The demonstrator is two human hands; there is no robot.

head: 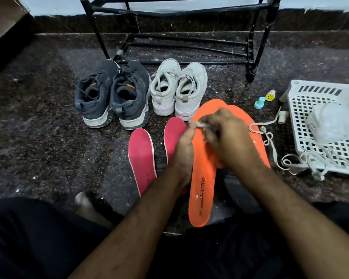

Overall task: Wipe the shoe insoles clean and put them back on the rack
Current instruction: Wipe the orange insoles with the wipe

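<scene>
My left hand grips the orange insole at its edge; my right hand's fingers pinch a white wipe against it. Pink insoles lie on the floor at nine o'clock.

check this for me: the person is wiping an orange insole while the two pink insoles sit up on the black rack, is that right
Not quite. The head view shows the two pink insoles lying on the floor in front of the shoes, not on the black rack. The orange insole being wiped is correct.
</scene>
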